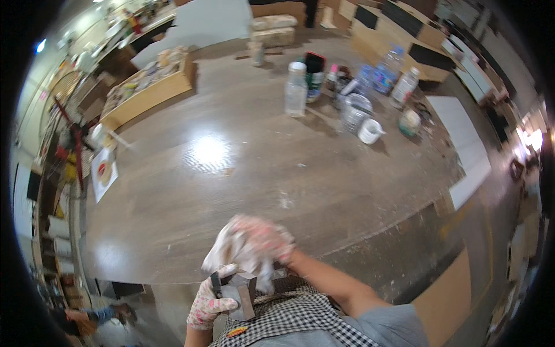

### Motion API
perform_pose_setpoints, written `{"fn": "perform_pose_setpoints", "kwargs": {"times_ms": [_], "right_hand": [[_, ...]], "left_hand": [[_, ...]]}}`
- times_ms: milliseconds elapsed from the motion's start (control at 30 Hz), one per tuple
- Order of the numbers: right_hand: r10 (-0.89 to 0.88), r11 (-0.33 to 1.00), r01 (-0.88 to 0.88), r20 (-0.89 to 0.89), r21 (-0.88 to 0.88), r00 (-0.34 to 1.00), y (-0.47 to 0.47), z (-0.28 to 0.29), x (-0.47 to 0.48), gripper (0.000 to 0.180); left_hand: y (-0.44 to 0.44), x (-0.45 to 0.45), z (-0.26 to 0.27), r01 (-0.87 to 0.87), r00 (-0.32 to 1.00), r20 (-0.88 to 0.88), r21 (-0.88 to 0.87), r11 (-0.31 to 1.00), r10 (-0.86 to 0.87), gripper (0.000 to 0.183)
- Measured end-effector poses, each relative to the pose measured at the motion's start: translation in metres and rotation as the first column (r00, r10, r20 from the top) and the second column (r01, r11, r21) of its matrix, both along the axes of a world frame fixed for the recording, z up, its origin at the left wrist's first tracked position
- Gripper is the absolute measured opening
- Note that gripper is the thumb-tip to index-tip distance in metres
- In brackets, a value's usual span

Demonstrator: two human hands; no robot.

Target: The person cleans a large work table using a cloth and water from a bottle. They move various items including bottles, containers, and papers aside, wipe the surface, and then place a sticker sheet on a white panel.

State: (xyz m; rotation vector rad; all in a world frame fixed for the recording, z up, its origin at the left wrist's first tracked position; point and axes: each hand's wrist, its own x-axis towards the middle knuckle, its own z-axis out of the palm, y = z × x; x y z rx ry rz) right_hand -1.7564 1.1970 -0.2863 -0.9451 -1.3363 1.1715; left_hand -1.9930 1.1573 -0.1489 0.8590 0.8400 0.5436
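Note:
My left hand (210, 301), in a floral-patterned glove, grips a small grey angular block (245, 299) close to my checked apron (295, 319). A dark strip shows at the block's upper left; its material is unclear. Just beyond it, my right hand (264, 238), gloved in the same pattern and blurred, holds a crumpled white cloth (227, 249). The cloth hangs beside and partly behind the block; whether the two touch is unclear. Both hands are above the near edge of the wood-look tabletop (182, 217).
Toward the back right stand a clear bottle (296, 93), a plastic jar (355, 112), a white cup (370, 131) and several other bottles. A wooden tray (151, 102) of cloth-like pieces lies back left. Tape (104, 171) rests on paper at the left edge. A person's arm (78, 315) appears lower left.

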Motion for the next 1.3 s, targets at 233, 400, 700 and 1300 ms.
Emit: {"fn": "perform_pose_setpoints", "kwargs": {"times_ms": [233,400,700,1300], "right_hand": [[-0.21,0.823,0.543,0.978,0.166,0.02,0.134,-0.026,0.124,0.061],[-0.148,0.941,0.323,0.98,0.098,0.134,0.231,-0.034,0.001,0.074],[-0.002,0.922,-0.372,0.961,0.109,0.277,0.2,-0.036,-0.365,0.07],[0.54,0.816,-0.563,-0.179,-0.131,0.823,0.148,0.066,-0.481,0.033]], "left_hand": [[-0.003,-0.042,-0.009,-0.135,0.982,-0.118,0.099,0.986,0.147,0.08],[-0.028,-0.086,-0.009,-0.397,0.909,-0.144,-0.019,0.917,0.391,0.08],[-0.053,-0.221,-0.023,-0.508,0.843,-0.142,0.111,0.854,0.52,0.079],[-0.025,-0.493,-0.012,-0.581,0.812,0.104,0.229,0.781,0.574,0.08]]}}
